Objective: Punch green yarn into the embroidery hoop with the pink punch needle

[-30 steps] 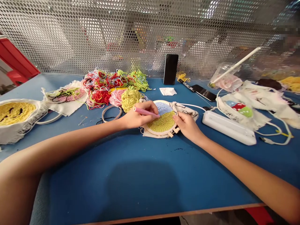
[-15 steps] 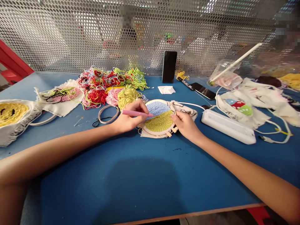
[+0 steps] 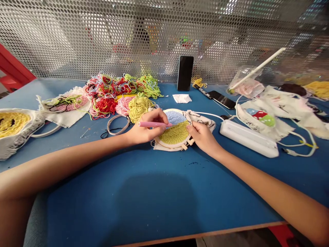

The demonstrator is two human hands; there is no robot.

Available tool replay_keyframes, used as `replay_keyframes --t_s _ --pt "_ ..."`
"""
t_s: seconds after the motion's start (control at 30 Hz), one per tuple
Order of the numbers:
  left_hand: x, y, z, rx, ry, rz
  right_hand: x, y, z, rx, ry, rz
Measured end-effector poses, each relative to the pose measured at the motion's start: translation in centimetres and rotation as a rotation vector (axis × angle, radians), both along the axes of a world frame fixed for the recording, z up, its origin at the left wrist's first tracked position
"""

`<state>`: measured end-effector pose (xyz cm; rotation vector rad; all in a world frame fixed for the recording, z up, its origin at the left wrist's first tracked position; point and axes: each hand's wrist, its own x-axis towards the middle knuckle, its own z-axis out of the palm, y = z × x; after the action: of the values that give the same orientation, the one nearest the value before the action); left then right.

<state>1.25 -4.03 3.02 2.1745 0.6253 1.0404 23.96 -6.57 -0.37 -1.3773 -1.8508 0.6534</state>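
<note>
A round embroidery hoop (image 3: 177,145) holds cloth with light-blue looped yarn (image 3: 177,117) at the top and yellow-green looped yarn (image 3: 176,134) below. My left hand (image 3: 151,127) is closed around a pink pen-like tool (image 3: 150,124), whose tip end lies over the line where the two colours meet. The very tip is too small to make out. On the hoop's right rim, my right hand (image 3: 202,136) grips with the thumb on top and its other fingers partly hidden beneath. Loose cloth sticks out behind the hoop.
Tangled yarn (image 3: 120,87) lies behind my left hand. An upright phone (image 3: 185,73) stands at the back, near a flat phone (image 3: 221,100) and a marker (image 3: 202,91). On the right are a white lamp-like bar (image 3: 248,138) and stitched cloths (image 3: 257,118); an empty hoop (image 3: 118,125) sits left.
My left hand and the pink tool have moved a little to the right and slightly up across the hoop. My right hand keeps its hold on the rim.
</note>
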Motion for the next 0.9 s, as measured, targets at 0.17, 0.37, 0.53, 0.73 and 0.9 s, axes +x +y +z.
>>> replay_keyframes --t_s 0.17,0.37,0.53,0.73,0.9 --pt "0.00 -0.09 0.29 0.014 0.009 0.007 0.00 0.00 -0.05 0.008 -0.008 0.000" --pt "-0.02 0.04 0.41 -0.004 -0.022 0.009 0.05 0.01 -0.03 0.016 -0.013 0.001" --pt "0.27 -0.02 0.58 -0.012 -0.013 0.000 -0.01 -0.03 0.05 0.006 -0.020 -0.005" --pt "0.24 0.07 0.69 -0.011 -0.003 0.002 -0.03 -0.04 0.07 0.012 -0.028 -0.012" --pt "0.14 0.25 0.68 -0.013 0.035 -0.006 -0.07 -0.07 0.14 0.011 -0.026 -0.017"
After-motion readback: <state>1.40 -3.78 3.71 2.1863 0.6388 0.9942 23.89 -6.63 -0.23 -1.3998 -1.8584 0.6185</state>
